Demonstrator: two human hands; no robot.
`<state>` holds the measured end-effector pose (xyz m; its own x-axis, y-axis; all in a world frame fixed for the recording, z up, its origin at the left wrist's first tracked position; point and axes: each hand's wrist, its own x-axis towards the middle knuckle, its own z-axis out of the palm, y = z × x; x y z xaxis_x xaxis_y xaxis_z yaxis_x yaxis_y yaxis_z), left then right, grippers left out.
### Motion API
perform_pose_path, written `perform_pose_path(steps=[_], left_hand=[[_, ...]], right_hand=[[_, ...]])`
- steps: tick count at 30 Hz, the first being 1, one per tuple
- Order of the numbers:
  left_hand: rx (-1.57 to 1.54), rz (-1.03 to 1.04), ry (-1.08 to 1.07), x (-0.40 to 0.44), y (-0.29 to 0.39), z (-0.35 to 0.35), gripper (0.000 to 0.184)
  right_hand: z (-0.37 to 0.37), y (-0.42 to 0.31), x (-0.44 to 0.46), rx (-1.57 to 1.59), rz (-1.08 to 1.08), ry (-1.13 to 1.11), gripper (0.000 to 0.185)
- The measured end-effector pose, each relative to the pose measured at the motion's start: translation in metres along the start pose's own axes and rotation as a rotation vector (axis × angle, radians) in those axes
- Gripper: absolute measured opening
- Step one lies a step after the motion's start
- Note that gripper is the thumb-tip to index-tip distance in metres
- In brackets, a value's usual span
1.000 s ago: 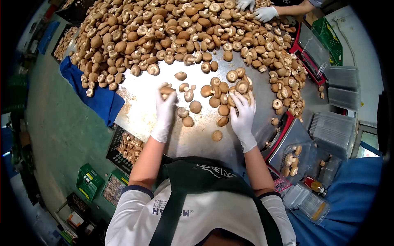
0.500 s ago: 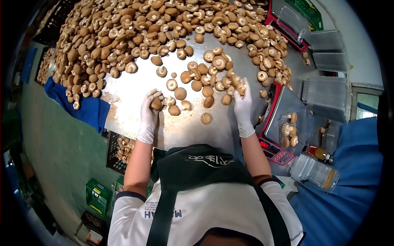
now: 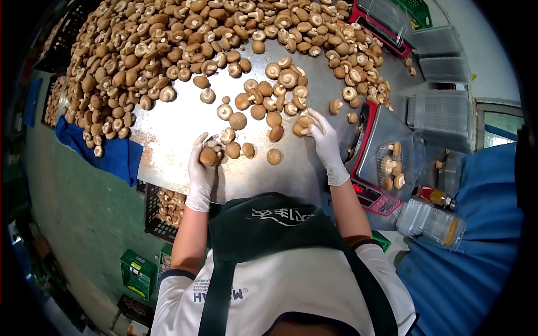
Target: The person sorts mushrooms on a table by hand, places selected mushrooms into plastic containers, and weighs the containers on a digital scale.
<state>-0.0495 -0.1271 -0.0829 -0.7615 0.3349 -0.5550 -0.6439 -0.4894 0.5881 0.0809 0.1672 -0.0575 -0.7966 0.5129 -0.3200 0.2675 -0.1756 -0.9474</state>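
In the head view, held a smooth, domed brown mushroom (image 3: 208, 157) in the left hand (image 3: 200, 173), well left of the red scale (image 3: 372, 157), with gloved fingers half curled, likely to keep the round cap from rolling. Nearer the scale, pinched at least one tan mushroom (image 3: 304, 122) in the right hand (image 3: 327, 145), between nearly closed thumb and fingertips, perhaps gently to spare soft flesh; could not tell the count. Left of the scale, saw loose mushrooms (image 3: 238, 121) on a shiny, stained metal table (image 3: 252, 182); atop the scale, a clear plastic tray (image 3: 412, 159).
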Motion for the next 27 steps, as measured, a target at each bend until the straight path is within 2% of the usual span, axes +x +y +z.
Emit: perform_pose_path(steps=[4, 10, 13, 16, 17, 19, 20, 21, 22, 24, 26, 27], left_hand=[[0.282, 0.059, -0.203, -0.016, 0.007, 0.017, 0.038], [0.509, 0.037, -0.423, -0.035, -0.014, 0.045, 0.041], [0.555, -0.023, -0.451, -0.041, -0.028, 0.057, 0.047], [0.597, -0.002, -0.498, -0.051, -0.034, 0.072, 0.054], [0.551, 0.026, -0.470, -0.051, -0.045, 0.067, 0.058], [0.456, -0.043, -0.433, -0.047, -0.049, 0.063, 0.051], [0.512, 0.013, -0.407, -0.046, -0.048, 0.055, 0.046], [0.589, 0.022, -0.356, -0.042, -0.050, 0.040, 0.046], [0.405, 0.079, -0.313, -0.049, -0.040, 0.039, 0.046], [0.597, 0.234, -0.125, -0.055, -0.019, -0.001, 0.043], [0.567, 0.440, 0.217, -0.070, 0.023, -0.023, 0.038], [0.678, 0.583, 0.393, -0.074, 0.045, -0.042, 0.033]], right_hand=[[-0.002, 0.007, 0.000, 0.086, 0.146, 0.008, 0.038], [0.018, 0.003, -0.018, 0.225, -0.053, -0.107, 0.032], [0.023, 0.003, -0.025, 0.437, -0.020, -0.228, 0.029], [0.037, -0.004, -0.036, 0.255, -0.065, -0.328, 0.029], [0.044, -0.010, -0.043, 0.141, -0.073, -0.360, 0.029], [0.057, -0.007, -0.049, -0.133, -0.125, -0.420, 0.033], [0.067, -0.013, -0.052, -0.303, -0.185, -0.439, 0.035], [0.080, -0.020, -0.057, -0.413, -0.337, -0.394, 0.039], [0.088, -0.021, -0.060, -0.512, -0.494, -0.331, 0.044], [0.090, -0.010, -0.065, -0.276, -0.196, -0.281, 0.053], [0.080, -0.003, -0.060, -0.289, -0.143, -0.260, 0.057], [0.074, 0.001, -0.056, -0.251, -0.151, -0.266, 0.055]])
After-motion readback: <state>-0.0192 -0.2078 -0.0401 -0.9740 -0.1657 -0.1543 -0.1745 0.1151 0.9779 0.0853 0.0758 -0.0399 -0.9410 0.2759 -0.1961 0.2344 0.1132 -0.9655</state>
